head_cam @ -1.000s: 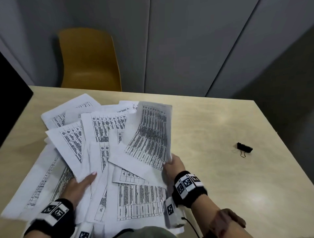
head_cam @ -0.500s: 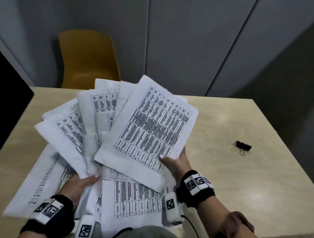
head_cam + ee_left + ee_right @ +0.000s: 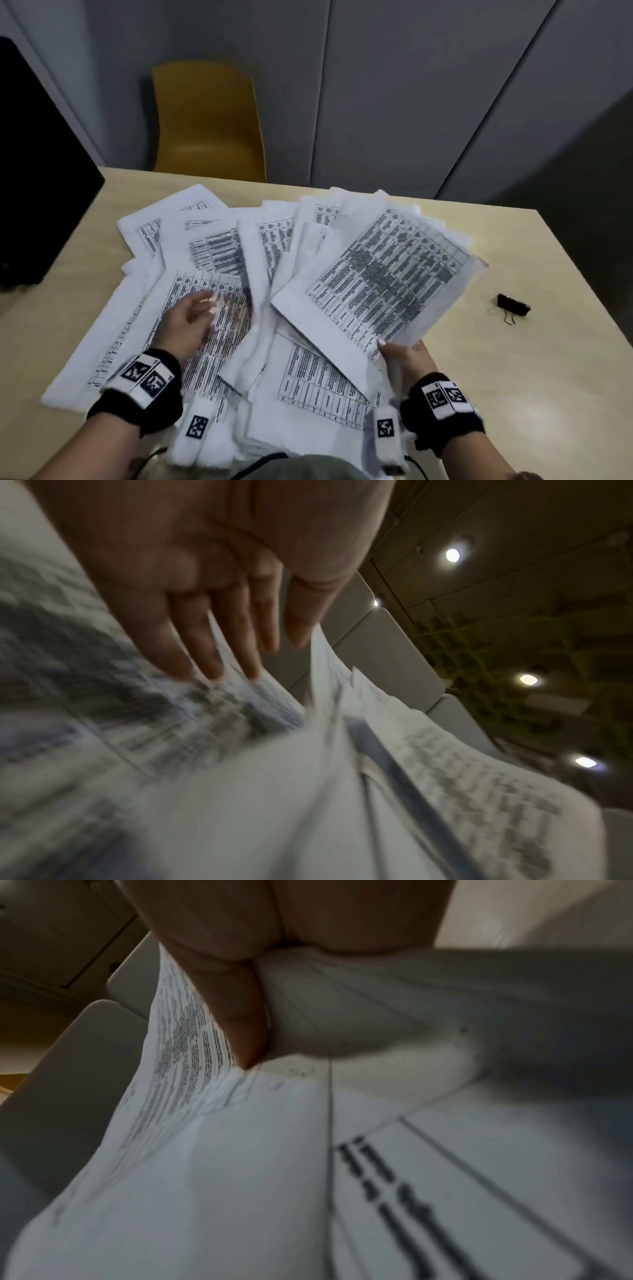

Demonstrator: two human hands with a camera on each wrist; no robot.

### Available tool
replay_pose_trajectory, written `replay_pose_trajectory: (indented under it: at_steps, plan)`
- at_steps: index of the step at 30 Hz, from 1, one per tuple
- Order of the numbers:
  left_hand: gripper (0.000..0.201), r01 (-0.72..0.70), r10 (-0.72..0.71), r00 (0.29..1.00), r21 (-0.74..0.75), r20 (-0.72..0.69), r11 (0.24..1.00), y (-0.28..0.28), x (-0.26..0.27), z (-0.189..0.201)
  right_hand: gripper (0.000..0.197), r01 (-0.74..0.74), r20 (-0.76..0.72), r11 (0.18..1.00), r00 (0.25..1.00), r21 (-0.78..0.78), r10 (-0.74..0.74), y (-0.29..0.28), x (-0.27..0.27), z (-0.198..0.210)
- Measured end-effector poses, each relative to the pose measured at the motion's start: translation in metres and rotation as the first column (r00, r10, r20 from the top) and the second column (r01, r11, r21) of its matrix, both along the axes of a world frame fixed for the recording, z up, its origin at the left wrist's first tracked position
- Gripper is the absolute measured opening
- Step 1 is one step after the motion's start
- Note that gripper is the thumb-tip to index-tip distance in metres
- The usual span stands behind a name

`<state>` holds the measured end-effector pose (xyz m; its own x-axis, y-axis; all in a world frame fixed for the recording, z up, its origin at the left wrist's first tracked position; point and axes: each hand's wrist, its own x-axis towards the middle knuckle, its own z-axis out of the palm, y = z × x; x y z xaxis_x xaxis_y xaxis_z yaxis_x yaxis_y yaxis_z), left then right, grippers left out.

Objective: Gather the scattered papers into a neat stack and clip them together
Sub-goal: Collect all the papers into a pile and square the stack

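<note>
Several printed papers [image 3: 219, 260] lie fanned and overlapping across the beige table [image 3: 513, 394]. My right hand [image 3: 400, 356] pinches the near corner of a sheaf of sheets [image 3: 383, 281], thumb on top, holding them lifted and tilted to the right. In the right wrist view the thumb [image 3: 236, 1020] presses on the paper edge [image 3: 192, 1047]. My left hand [image 3: 188, 318] hovers flat over the left sheets with straight fingers [image 3: 205, 642], blurred by motion. A black binder clip [image 3: 513, 305] lies alone on the table at the right.
A yellow chair [image 3: 205, 120] stands behind the table's far edge. A black monitor [image 3: 37, 171] fills the left side. Grey wall panels [image 3: 411, 85] rise behind. Bare table surface shows around the clip and at the right.
My right hand has lowered and swung its lifted sheaf to the right. My left hand came out from under the papers and now moves open above the left sheets.
</note>
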<state>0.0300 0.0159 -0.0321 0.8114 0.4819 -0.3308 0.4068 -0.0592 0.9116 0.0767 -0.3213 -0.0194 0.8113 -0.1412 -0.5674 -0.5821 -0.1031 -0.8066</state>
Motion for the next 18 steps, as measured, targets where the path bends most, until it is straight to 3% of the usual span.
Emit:
replay_pose_trajectory:
  at_steps: [1,3,4,6,8,13,15,18]
  plan:
    - [0.04,-0.024,0.038,0.997,0.219,-0.06,0.975,0.013,-0.003,-0.002,0.028,0.011,-0.032,0.999,0.999,-0.034,-0.012,-0.003,-0.001,0.001]
    - [0.065,0.093,0.085,0.954,0.558,-0.286,0.825,0.036,-0.012,-0.007,0.021,0.028,-0.059,0.998,0.998,-0.051,-0.031,-0.01,0.0,-0.003]
    - [0.076,0.202,0.104,0.893,0.596,-0.438,0.777,0.041,-0.019,-0.007,0.023,0.035,-0.058,0.998,0.998,-0.054,-0.038,-0.012,0.0,-0.005]
    - [0.084,0.328,0.108,0.768,0.531,-0.632,0.781,0.038,-0.029,-0.013,0.037,0.016,-0.043,0.996,0.999,-0.084,-0.02,-0.014,0.002,-0.01]
    - [0.083,0.343,0.06,0.758,0.475,-0.65,0.81,0.024,-0.038,-0.016,0.053,-0.053,-0.079,0.992,0.996,-0.116,0.044,-0.013,0.005,-0.018]
    - [0.082,0.397,-0.033,0.767,0.432,-0.641,0.81,-0.012,-0.041,-0.013,0.029,-0.043,-0.108,0.994,0.994,-0.102,0.032,-0.012,0.014,-0.024]
    - [0.084,0.388,0.016,0.773,0.492,-0.634,0.779,-0.017,-0.04,-0.011,0.029,-0.05,-0.114,0.992,0.993,-0.112,0.037,-0.012,0.015,-0.024]
    - [0.083,0.259,0.141,0.834,0.603,-0.534,0.754,0.002,-0.034,-0.006,0.038,-0.068,-0.135,0.985,0.99,-0.16,0.047,-0.015,0.015,-0.028]
